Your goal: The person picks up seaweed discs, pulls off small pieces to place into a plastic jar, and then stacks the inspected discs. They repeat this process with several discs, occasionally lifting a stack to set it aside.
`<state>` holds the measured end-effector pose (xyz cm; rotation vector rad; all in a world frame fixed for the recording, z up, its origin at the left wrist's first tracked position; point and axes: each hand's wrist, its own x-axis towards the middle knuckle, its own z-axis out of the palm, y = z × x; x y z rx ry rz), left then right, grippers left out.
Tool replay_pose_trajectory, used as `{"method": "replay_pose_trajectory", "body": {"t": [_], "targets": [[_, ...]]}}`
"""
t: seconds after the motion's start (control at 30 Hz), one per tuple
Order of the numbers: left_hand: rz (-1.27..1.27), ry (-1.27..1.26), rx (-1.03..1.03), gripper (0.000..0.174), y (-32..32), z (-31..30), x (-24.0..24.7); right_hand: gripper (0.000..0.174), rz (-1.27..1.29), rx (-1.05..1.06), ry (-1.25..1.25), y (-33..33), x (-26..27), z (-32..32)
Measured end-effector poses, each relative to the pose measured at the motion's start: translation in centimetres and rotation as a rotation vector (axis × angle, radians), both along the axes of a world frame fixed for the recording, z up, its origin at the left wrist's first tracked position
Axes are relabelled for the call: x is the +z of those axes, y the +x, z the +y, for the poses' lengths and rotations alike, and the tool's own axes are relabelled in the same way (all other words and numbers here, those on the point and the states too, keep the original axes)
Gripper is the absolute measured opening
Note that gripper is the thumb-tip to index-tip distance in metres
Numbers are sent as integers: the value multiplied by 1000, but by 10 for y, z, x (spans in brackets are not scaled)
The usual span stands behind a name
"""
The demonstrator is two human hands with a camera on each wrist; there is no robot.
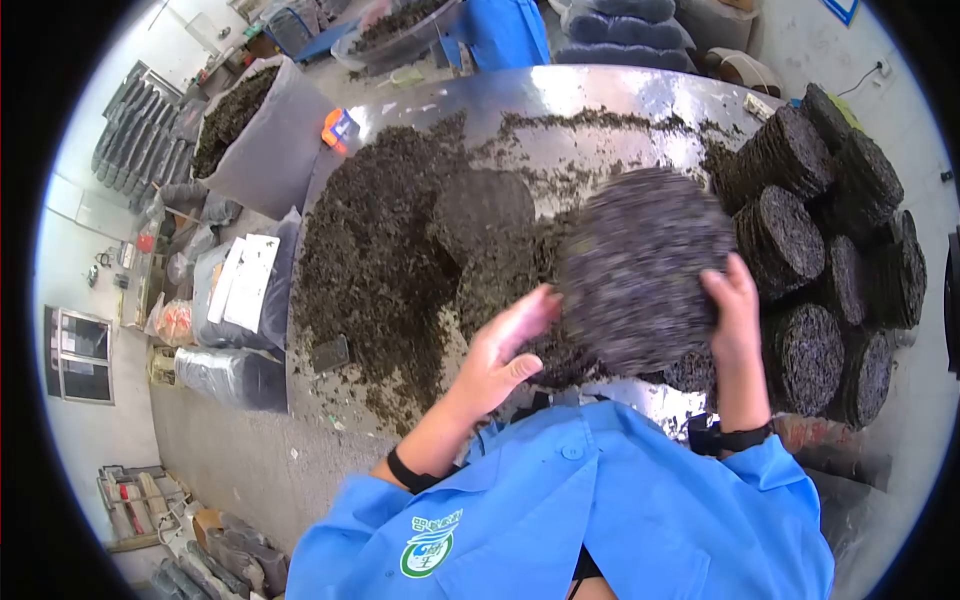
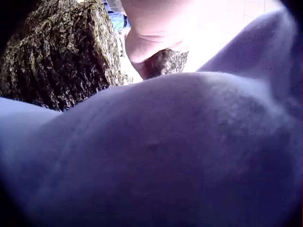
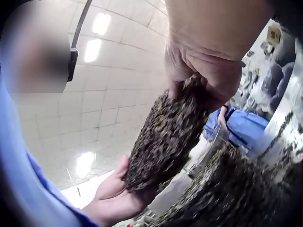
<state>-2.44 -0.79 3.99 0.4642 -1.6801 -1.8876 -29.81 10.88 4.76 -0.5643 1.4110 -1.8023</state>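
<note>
A thick round stack of dark dried seaweed sheets (image 1: pixel 648 270), blurred by motion, is held up in front of the body over the table. My right hand (image 1: pixel 737 310) grips its right edge; in the right wrist view the fingers bend over the upper end of the stack (image 3: pixel 165 135). My left hand (image 1: pixel 505 345) is at the opposite edge, fingers extended against it and thumb spread apart. From the right wrist view, the left hand (image 3: pixel 118 198) supports the lower end. In the left wrist view, sleeve cloth covers most of the picture.
Loose seaweed (image 1: pixel 370 250) is heaped across the left of the metal table (image 1: pixel 570 90), with a round seaweed piece (image 1: pixel 485 212) beside it. Several round seaweed stacks (image 1: pixel 805 360) are piled at the right. An orange and blue object (image 1: pixel 340 130) lies near the table's back left.
</note>
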Motion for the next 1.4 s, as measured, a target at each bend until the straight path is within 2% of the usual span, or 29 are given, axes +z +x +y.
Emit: {"method": "replay_pose_trajectory", "body": {"t": [0.07, 0.13, 0.17, 0.2, 0.23, 0.27, 0.33, 0.47, 0.53, 0.6, 0.63, 0.8, 0.9, 1.03, 1.1, 1.13, 1.2, 1.27, 1.33, 1.37, 1.4], "targets": [[-460, -756, 72, 92, 21, -11, 11, 36, 6, -62, 14, -27, -4, 38], [-722, -1066, 103, 88, 21, -4, 5, 39, -2, -103, 116, -56, -32, 76], [-721, -1060, 100, 88, 22, -2, -4, 41, 111, -51, 217, -67, -49, 88], [-769, -1167, 70, 84, 22, -1, -17, 42, 224, 2, 318, -78, -70, 100], [-813, -1281, 42, 80, 21, -1, -24, 48, 528, -138, 707, -92, -106, 112], [-805, -1283, 42, 80, 20, -2, -23, 54, 1016, -173, 901, -75, -97, 108], [-771, -1226, 16, 73, 21, -3, -18, 50, 800, -148, 654, -46, -69, 79], [-749, -1230, 8, 73, 22, -3, -19, 42, 674, 137, 353, 10, -57, 5], [-779, -1248, -8, 70, 23, -2, -22, 43, 706, 229, 340, 35, -47, -28], [-789, -1258, -1, 69, 24, 3, -24, 48, 994, 304, 353, 48, -56, -50], [-798, -1271, 0, 68, 24, 4, -24, 53, 962, 337, 360, 57, -55, -55], [-783, -1252, 38, 77, 28, 9, -21, 57, 1138, 270, 296, 71, -40, -55], [-748, -1247, 91, 77, 27, 12, -20, 62, 1112, 289, 342, 83, -14, -50], [-714, -1288, 113, 79, 25, 13, -16, 57, 1166, 241, 334, 83, -5, -53], [-691, -1263, 180, 82, 23, 16, -6, 55, 607, 324, 337, 80, -10, -57], [-687, -1269, 179, 82, 25, 14, -1, 55, 608, 319, 334, 81, -9, -57], [-684, -1261, 141, 81, 30, 8, 8, 52, 73, 349, 49, 82, -6, -58], [-626, -1265, 201, 78, 35, -2, 16, 49, 58, 336, -1, 83, -4, -56], [-428, -1262, 380, 60, 44, -19, 18, 51, -248, 393, -41, 84, 14, -52], [-333, -943, 481, 49, 43, -21, 23, 50, -124, 465, -91, 82, 17, -57], [-245, -615, 568, 38, 42, -22, 27, 50, -102, 425, -55, 81, 14, -62]]}}
